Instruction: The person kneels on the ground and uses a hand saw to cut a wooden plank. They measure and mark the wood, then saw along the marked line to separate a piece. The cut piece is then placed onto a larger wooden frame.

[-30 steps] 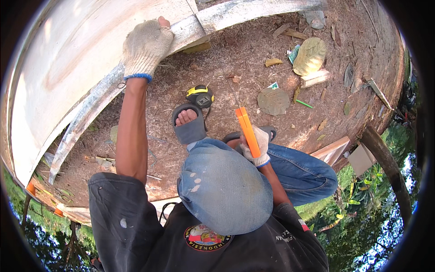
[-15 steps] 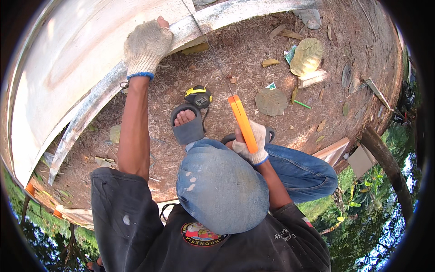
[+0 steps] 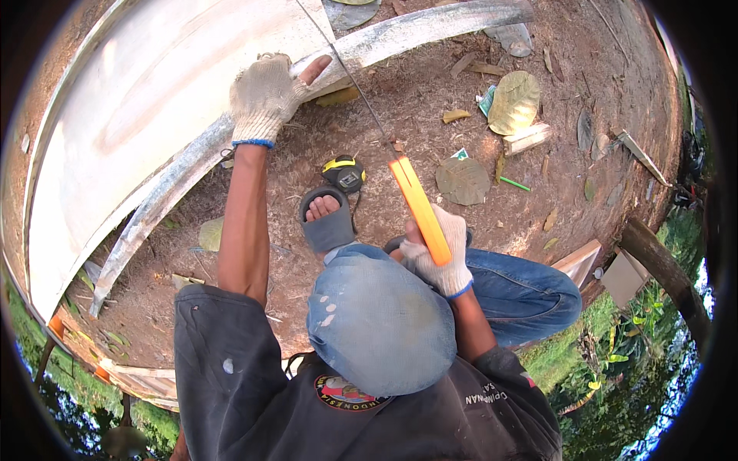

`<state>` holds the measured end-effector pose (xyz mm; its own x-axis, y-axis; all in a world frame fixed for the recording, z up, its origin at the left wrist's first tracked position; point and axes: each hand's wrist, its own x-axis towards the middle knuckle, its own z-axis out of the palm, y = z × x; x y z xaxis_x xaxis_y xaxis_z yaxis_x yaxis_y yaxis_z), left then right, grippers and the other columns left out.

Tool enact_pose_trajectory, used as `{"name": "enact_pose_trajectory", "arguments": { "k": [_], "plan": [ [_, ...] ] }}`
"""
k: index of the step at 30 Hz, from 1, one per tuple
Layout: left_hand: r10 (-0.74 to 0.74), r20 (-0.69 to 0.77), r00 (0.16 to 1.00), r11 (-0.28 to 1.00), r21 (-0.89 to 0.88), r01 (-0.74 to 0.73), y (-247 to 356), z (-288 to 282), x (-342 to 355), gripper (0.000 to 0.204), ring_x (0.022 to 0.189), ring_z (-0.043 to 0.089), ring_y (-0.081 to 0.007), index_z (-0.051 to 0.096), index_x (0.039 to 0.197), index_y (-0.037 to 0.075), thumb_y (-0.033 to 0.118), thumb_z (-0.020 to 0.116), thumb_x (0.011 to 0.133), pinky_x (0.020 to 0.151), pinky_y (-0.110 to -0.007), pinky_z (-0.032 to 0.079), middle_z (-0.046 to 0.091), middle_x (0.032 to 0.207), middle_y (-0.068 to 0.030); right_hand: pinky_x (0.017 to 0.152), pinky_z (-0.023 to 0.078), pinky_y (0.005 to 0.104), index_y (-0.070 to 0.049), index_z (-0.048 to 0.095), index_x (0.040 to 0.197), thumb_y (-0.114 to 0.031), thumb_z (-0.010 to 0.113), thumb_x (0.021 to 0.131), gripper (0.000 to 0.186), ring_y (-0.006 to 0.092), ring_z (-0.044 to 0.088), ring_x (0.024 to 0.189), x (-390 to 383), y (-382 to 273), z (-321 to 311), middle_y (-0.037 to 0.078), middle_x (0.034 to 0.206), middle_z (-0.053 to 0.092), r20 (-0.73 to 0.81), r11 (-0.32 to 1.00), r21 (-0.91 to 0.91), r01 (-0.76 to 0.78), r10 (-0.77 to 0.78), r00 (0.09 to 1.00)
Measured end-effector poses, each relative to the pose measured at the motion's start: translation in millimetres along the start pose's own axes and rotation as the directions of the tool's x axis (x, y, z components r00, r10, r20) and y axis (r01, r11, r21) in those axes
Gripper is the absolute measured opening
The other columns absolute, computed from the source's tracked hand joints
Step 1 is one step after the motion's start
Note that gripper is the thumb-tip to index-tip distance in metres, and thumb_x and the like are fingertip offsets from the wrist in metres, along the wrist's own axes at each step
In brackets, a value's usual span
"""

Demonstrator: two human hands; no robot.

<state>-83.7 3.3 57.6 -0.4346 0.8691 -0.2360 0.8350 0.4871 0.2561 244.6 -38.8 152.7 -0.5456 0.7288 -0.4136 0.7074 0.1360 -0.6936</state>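
My left hand point(image 3: 265, 96), in a knitted glove with a bare thumb, presses on a long whitish-grey streaked strip point(image 3: 423, 34) along the near edge of a pale board point(image 3: 146, 100). Its thumb stretches out to the right beside a saw blade point(image 3: 354, 81); the fingertips are foreshortened. In my gloved right hand point(image 3: 444, 265) is the orange handle point(image 3: 419, 207) of a handsaw. Seen nearly edge-on, the dark blade runs up and left across the strip, near the board's right end. Whether its teeth bite into the strip I cannot tell.
A black and yellow tape measure point(image 3: 345, 173) lies by my sandalled foot point(image 3: 323, 211). Dry leaves point(image 3: 515, 102), a small wood block point(image 3: 528, 139) and a green stick point(image 3: 515, 184) are scattered on brown soil. Boards point(image 3: 576, 261) and a log point(image 3: 669, 269) stand at the right.
My left hand has shifted slightly right along the strip, its thumb now stretched outward. The saw has slid a little away from me. The whole view has moved slightly.
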Motion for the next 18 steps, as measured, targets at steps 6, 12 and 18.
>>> {"name": "enact_pose_trajectory", "arguments": {
  "k": [6, 12, 18],
  "plan": [
    [0.101, 0.266, 0.959, 0.994, -0.074, -0.084, 4, -11, 19, 0.096, 0.093, 0.076, -0.0316, 0.071, 0.105, -0.007, 0.082, 0.077, 0.068, 0.083, -0.044, 0.060, 0.073, 0.093, -0.0242, 0.058, 0.047, 0.0403, -0.002, 0.063, 0.085, -0.013, 0.076, 0.085, 0.017, 0.0367, 0.061, 0.063, 48, 9, 25, 0.015, 0.072, 0.059, -0.230, 0.987, 0.108, 0.122, -0.095, 0.968],
    [0.001, 0.077, 0.997, 0.998, -0.055, 0.003, 3, -16, -5, 0.096, 0.092, 0.075, -0.0329, 0.070, 0.101, -0.003, 0.081, 0.082, 0.057, 0.083, -0.045, 0.060, 0.073, 0.094, -0.0215, 0.063, 0.054, 0.0395, -0.009, 0.065, 0.082, -0.015, 0.076, 0.075, 0.014, 0.0340, 0.068, 0.068, -63, 3, -8, 0.010, 0.074, 0.066, -0.074, 0.999, -0.009, -0.051, 0.050, 0.996],
    [0.036, -0.007, 0.999, 0.997, -0.075, -0.036, 26, -10, -4, 0.090, 0.091, 0.074, -0.0333, 0.067, 0.102, -0.002, 0.072, 0.089, 0.056, 0.082, -0.045, 0.059, 0.072, 0.094, -0.0190, 0.058, 0.047, 0.0410, -0.003, 0.063, 0.082, -0.011, 0.074, 0.080, 0.014, 0.0349, 0.063, 0.063, -1, -4, -10, 0.013, 0.072, 0.061, -0.181, 0.998, 0.018, 0.066, -0.061, 0.982]
  ]
}}
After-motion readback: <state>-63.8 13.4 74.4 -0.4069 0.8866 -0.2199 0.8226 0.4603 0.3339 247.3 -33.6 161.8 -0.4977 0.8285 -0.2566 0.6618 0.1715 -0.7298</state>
